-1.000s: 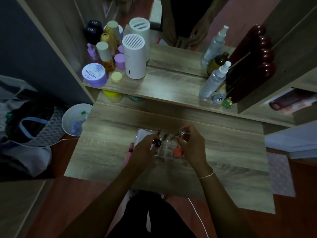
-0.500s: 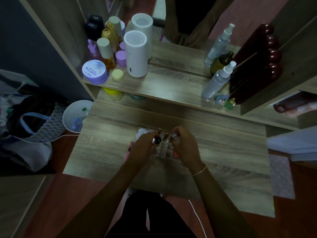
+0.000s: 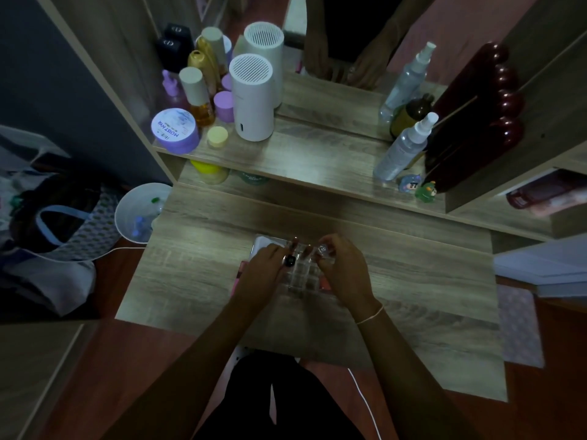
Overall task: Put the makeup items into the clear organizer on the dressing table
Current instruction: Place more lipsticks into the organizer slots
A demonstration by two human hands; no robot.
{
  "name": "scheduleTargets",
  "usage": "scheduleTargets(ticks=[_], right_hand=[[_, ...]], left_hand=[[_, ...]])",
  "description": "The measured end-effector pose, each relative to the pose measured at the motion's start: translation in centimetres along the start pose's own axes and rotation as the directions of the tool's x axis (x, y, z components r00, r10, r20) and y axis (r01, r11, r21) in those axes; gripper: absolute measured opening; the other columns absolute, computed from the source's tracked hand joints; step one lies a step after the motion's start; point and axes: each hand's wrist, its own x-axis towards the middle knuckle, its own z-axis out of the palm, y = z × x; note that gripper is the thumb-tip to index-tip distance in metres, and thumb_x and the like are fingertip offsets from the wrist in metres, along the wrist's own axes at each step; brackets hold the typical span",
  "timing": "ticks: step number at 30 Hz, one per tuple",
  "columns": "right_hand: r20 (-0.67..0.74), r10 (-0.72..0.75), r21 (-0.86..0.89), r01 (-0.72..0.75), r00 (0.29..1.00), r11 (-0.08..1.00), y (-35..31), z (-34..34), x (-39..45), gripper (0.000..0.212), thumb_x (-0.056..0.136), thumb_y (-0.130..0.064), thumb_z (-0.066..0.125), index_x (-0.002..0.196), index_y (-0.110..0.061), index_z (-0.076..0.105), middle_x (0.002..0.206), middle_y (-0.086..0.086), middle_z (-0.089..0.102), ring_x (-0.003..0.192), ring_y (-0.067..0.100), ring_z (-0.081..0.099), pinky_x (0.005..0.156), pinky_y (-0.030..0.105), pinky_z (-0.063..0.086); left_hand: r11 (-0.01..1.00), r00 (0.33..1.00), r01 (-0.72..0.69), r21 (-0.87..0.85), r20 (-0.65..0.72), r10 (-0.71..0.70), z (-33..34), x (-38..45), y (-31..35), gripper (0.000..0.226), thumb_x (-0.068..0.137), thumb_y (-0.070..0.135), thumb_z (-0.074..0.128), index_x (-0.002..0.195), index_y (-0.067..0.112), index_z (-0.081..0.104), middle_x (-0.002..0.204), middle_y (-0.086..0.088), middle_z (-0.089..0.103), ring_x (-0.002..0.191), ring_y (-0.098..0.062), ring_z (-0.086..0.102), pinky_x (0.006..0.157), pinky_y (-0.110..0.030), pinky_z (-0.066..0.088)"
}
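- The clear organizer (image 3: 300, 274) sits on the dressing table (image 3: 413, 281); our hands cover much of it.
- Our left hand (image 3: 265, 269), over the organizer's left side, pinches a small black-topped item (image 3: 289, 260).
- Our right hand (image 3: 344, 268), over its right side, pinches a small clear-topped item (image 3: 322, 250), too dim to identify.
- A pink item (image 3: 239, 277) peeks out left of the organizer, mostly hidden.

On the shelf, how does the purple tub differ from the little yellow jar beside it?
The purple tub is clearly wider than the yellow jar. The purple tub's lid carries printed text and is tipped toward the camera; the yellow jar's lid is plain and sits flat. The purple tub stands at the shelf's left end, the yellow jar just to its right. Both are round, lidded and closed.
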Motion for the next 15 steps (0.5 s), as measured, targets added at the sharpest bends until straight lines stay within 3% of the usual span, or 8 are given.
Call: scheduleTargets(ticks=[7,11,15], right_hand=[[-0.008,0.020,-0.019,-0.020,1.000,1.000,-0.1,-0.1,-0.3,0.026,0.077,-0.019,0.074,0.100,-0.022,0.063,0.097,-0.001,0.066,0.091,0.018,0.062,0.079,0.037,0.052],[-0.028,0.016,-0.029,-0.017,0.999,0.999,-0.3,-0.2,-0.5,0.023,0.077,-0.020,0.073,0.098,-0.021,0.063,0.096,0.000,0.066,0.091,0.020,0.062,0.080,0.041,0.052],[-0.020,0.025,-0.030,-0.026,0.999,0.999,-0.6,-0.3,-0.8,0.020,0.079,-0.019,0.072,0.097,-0.020,0.064,0.096,0.001,0.067,0.092,0.022,0.062,0.082,0.044,0.051]], left_hand=[[0.975,0.987,-0.007,0.223,-0.153,0.042,0.6,-2.2,-0.6,0.034,0.076,0.014,0.075,0.107,0.006,0.063,0.106,-0.017,0.070,0.093,-0.033,0.067,0.080,-0.052,0.053],[0.934,0.987,-0.086,0.346,-0.098,0.127,1.5,-3.5,-1.0,0.054,0.072,0.025,0.078,0.118,0.010,0.053,0.114,-0.017,0.069,0.100,-0.031,0.067,0.085,-0.053,0.052],[0.899,0.992,-0.089,0.429,-0.043,0.119,1.7,-3.8,-1.0,0.059,0.065,0.029,0.082,0.116,0.008,0.062,0.117,-0.016,0.068,0.102,-0.033,0.066,0.084,-0.056,0.052]])
